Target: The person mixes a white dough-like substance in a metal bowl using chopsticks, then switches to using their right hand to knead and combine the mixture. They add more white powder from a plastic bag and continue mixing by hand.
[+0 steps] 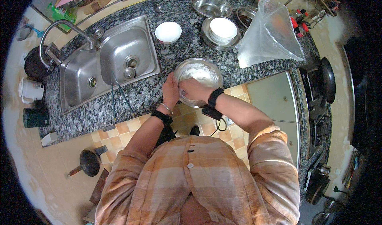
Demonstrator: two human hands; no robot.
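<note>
A shiny metal bowl [218, 72] with white floury material [200, 73] in it is at the counter's front edge. My left hand [171, 90] grips the bowl's left side, its fingers closed along the rim. Reaching inside at the near left, my right hand [195, 90] has its fingers curled down close to the left hand. Whitish smears show by its fingertips. What those fingers hold, if anything, is hidden. Both wrists carry black bands, and a metal bangle is on the left one.
To the left is a double steel sink [153, 62] with chopsticks [123, 96] by its front edge. Behind the bowl stand a white bowl [168, 32], stacked white bowls [223, 29] and an empty metal basin [211, 5]. A clear plastic bag [268, 38] stands at the right.
</note>
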